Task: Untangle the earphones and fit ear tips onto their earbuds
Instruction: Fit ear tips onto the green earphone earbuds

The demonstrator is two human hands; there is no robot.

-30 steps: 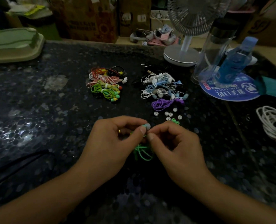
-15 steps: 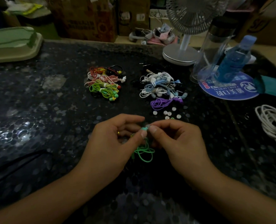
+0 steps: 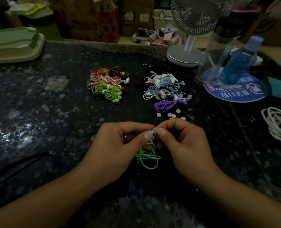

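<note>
Head view: toward the tabletop's far left corner lies a pale green plastic lid [image 3: 13, 45], and nearer the middle of the dark speckled tabletop [image 3: 37, 120] sits a bundled heap of red, pink and lime earphones [image 3: 107, 85]. At the near edge the left hand [image 3: 120, 148] pinches a mint-green earbud [image 3: 151, 132] whose thin green cable [image 3: 147, 157] hangs in loops below, while the right hand [image 3: 184, 145] pinches a small grey ear tip [image 3: 154, 129] against it. Beyond them lie small loose white ear tips [image 3: 173, 115], a tangle of white, blue and purple earphones [image 3: 165, 91], a white desk fan [image 3: 187, 53], and a coiled white cable [image 3: 279, 125] by the right edge.
</note>
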